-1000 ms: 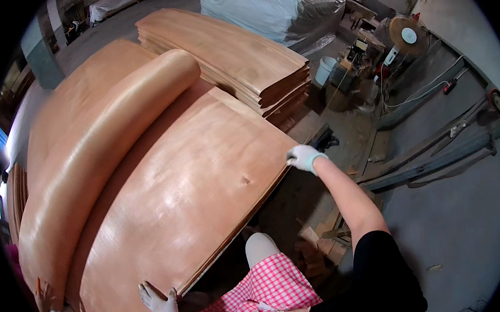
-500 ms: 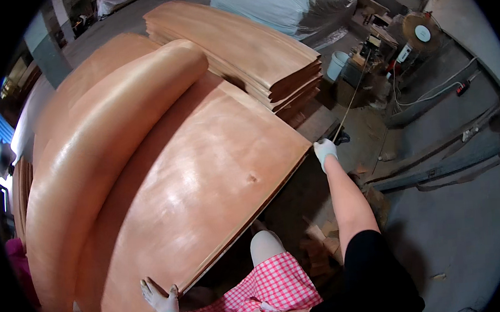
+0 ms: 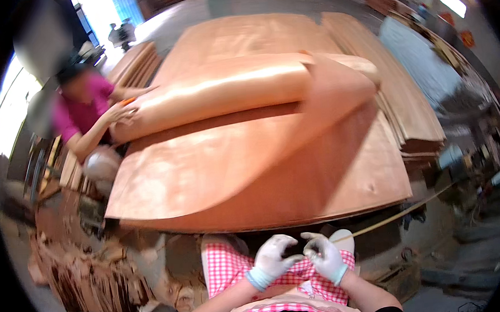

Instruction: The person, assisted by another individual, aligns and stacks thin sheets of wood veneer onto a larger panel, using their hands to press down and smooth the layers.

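A co-worker's hand [image 3: 122, 114] touches the left end of a smooth, glossy, orange-tan veneer sheet [image 3: 217, 95], rolled atop a flat stack [image 3: 176, 172], a flap twisting down rightward. Near the stack's front edge, the left hand [image 3: 275, 257] has fingers curved apart from the thumb; whether the right hand's [image 3: 325, 259] fingers meet, I cannot tell.

1. Two gloved hands of the wearer: one left hand [image 3: 275, 257], one right hand [image 3: 325, 256].
2. One co-worker [image 3: 79, 118].
3. One orange stick-like thing [image 3: 127, 101].
4. One broad stack of wood sheets [image 3: 165, 181], its layers too thin to count.
5. One large curled roll [image 3: 223, 94].
6. Two narrower stacks: one right-hand stack [image 3: 383, 85], one left-hand stack [image 3: 136, 67].
7. One scrap heap [image 3: 91, 274].
8. One covered pile [image 3: 418, 54].
9. One thin pale strip [image 3: 402, 212].
10. One checked garment [image 3: 228, 266].
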Tool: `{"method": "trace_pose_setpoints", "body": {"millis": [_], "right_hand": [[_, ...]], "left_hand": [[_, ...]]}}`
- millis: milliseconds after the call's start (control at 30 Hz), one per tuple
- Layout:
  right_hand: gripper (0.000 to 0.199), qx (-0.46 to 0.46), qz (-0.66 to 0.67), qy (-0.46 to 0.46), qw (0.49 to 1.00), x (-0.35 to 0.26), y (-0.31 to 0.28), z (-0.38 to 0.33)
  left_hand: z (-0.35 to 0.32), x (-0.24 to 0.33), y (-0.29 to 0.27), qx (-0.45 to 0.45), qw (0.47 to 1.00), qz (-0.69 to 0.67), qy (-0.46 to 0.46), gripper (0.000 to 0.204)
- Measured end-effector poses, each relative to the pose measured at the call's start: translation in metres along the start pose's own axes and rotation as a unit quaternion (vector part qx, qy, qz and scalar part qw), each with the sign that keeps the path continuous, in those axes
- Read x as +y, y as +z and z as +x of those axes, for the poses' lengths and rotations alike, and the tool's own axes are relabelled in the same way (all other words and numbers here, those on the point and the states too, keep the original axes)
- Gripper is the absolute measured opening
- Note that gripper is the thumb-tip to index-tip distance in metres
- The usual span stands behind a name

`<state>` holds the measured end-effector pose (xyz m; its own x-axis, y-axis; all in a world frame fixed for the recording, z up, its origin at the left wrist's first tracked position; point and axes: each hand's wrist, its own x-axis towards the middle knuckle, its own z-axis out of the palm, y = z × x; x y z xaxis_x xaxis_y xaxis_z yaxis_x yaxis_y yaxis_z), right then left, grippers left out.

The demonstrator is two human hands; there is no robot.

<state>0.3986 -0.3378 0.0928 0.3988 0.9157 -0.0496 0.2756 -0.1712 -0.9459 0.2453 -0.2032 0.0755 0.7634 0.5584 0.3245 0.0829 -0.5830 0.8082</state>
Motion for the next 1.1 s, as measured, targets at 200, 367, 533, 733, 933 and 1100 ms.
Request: {"method": "trace_pose_setpoints", "body": {"millis": [200, 367, 533, 733, 933, 1100], "right_hand": [[0.019, -0.079, 0.163, 0.026, 0.983, -0.051, 0.06, -0.004], [0.027, -0.076, 0.202, 0.047, 0.975, -0.067, 0.107, 0.002], [0.031, -0.148, 0.028, 0.06, 0.987, -0.044, 0.111, 0.032], [0.02, -0.103, -0.213, 0.088, 0.968, 0.0, 0.043, 0.075], [0.021, -0.084, -0.349, 0.057, 0.932, 0.019, 0.0, 0.102], [0.023, -0.052, -0.394, 0.078, 0.914, 0.031, -0.003, 0.104]], "left_hand": [[-0.05, 0.011, -0.02, 0.106, 0.977, -0.159, -0.09, 0.024], [-0.076, -0.001, -0.033, 0.148, 0.871, -0.402, -0.239, 0.014], [-0.087, -0.041, -0.061, 0.27, 0.809, -0.451, -0.262, 0.007], [-0.102, -0.176, -0.197, 0.559, 0.743, -0.303, -0.207, 0.012], [-0.194, -0.32, -0.354, 0.647, 0.694, 0.077, -0.306, 0.024], [-0.163, -0.332, -0.387, 0.56, 0.678, 0.236, -0.414, 0.019]]}}
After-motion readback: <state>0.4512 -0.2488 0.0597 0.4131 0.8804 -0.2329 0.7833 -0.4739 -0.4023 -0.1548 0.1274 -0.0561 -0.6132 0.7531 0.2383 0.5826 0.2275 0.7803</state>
